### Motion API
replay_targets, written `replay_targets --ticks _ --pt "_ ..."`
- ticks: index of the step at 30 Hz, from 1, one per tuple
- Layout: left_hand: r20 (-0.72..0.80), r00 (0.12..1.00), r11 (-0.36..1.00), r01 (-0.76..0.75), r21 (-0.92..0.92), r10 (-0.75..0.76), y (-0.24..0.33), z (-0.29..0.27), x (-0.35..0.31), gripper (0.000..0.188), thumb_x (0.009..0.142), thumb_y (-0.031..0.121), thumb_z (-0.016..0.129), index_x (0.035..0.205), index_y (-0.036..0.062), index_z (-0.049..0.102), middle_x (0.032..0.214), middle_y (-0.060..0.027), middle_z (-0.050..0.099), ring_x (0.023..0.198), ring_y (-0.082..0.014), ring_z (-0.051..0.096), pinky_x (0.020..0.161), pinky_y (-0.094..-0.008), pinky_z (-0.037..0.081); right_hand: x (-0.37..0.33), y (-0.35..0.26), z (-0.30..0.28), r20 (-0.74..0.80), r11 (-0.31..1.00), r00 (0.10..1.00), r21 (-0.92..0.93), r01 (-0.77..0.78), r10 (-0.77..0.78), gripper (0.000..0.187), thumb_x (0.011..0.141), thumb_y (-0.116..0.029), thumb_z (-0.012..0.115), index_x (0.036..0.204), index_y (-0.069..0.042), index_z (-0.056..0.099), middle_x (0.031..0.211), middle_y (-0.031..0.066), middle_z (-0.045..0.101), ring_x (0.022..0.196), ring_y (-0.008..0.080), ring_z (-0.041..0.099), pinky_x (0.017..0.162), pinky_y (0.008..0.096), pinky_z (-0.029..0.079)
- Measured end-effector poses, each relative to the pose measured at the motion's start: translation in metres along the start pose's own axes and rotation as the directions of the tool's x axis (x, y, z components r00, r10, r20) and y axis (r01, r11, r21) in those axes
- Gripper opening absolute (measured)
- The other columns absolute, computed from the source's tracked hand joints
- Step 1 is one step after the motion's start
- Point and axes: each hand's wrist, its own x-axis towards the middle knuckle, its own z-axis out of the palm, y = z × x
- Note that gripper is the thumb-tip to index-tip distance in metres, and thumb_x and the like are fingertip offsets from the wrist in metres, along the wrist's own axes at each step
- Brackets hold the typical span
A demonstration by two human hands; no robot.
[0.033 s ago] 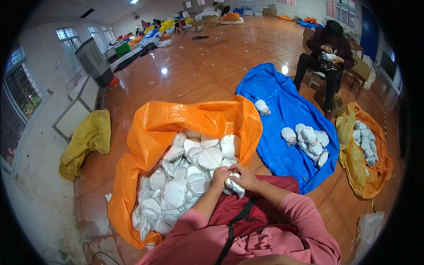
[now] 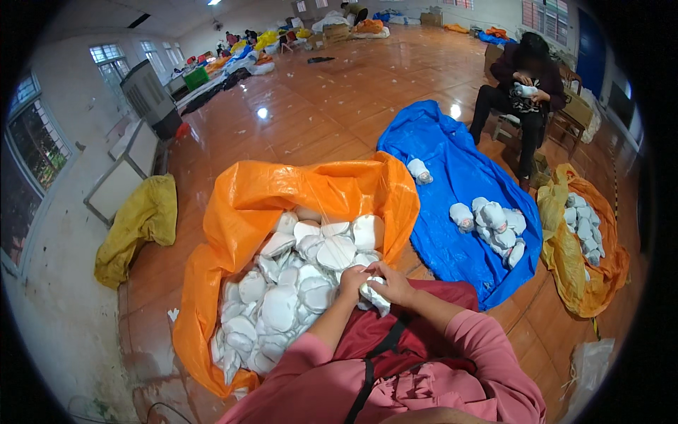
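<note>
Above my lap, my left hand [image 2: 352, 281] and my right hand [image 2: 395, 285] meet with fingers bent around a white, soft padded piece [image 2: 378, 302]. Its lower part hangs below the fingers; the rest is covered by them. To the left, an open orange sack [image 2: 244, 191] is heaped with similar rounded white pads [image 2: 280, 309], some with cream faces. On the right lies a blue sheet [image 2: 441, 169] bearing several small whitish bundles [image 2: 492, 214] with pinkish spots, clustered near its right side, and a single bundle [image 2: 419, 172] farther off.
Past the blue sheet, a seated person [image 2: 528, 85] holds a whitish piece. A yellow-and-orange sack [image 2: 561, 261] with greyish-white pieces stands at the right. By the left wall lie a yellow sack [image 2: 141, 226] and pale panels [image 2: 120, 177]. More coloured sacks [image 2: 265, 42] fill the far end.
</note>
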Motion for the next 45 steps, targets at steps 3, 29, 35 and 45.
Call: replay_targets --ticks 3,29,35,45 --pt "-0.060 0.998 1.000 0.020 0.004 -0.020 -0.003 0.001 0.004 0.007 0.079 -0.002 0.064 0.085 -0.0022 0.066 0.082 -0.0099 0.068 0.070 -0.0170 0.064 0.061 -0.0285 0.051 -0.006 0.007 0.010 -0.057 0.994 0.997 0.099 -0.051 0.057 0.040 0.088 -0.023 0.066 0.120 -0.005 0.051 0.104 0.0107 0.063 0.098 0.0203 0.062 0.087 0.0331 0.048" --pt "0.199 0.980 0.149 -0.194 0.970 -0.017 0.089 0.057 -0.012 0.041 0.082 0.040 0.061 0.098 0.0036 0.071 0.103 -0.0204 0.069 0.098 -0.0365 0.065 0.082 -0.0458 0.051 -0.017 0.011 -0.022 0.191 0.919 0.937 -0.325 -0.222 0.294 0.076 0.066 -0.021 0.083 0.129 -0.007 0.043 0.116 0.0227 0.060 0.111 0.0393 0.057 0.094 0.0429 0.046" --pt "0.251 0.965 0.342 -0.213 0.915 -0.070 0.086 0.042 0.000 0.044 0.082 0.042 0.065 0.107 0.0053 0.068 0.107 -0.0191 0.068 0.100 -0.0328 0.065 0.085 -0.0417 0.050 -0.018 0.002 -0.031 0.177 0.907 0.944 -0.371 -0.198 0.278 0.053 0.068 -0.011 0.075 0.115 -0.010 0.051 0.105 0.0180 0.064 0.100 0.0362 0.062 0.083 0.0430 0.049" --pt "0.330 0.913 0.692 -0.398 0.602 0.239 0.063 0.028 -0.080 0.063 0.075 0.027 0.080 0.129 0.0100 0.054 0.112 -0.0125 0.065 0.104 -0.0228 0.062 0.092 -0.0336 0.047 -0.038 0.029 -0.041 0.230 0.975 0.948 -0.011 -0.222 0.219 0.046 0.062 0.006 0.074 0.099 -0.009 0.053 0.089 0.0027 0.060 0.084 0.0150 0.057 0.074 0.0307 0.048"
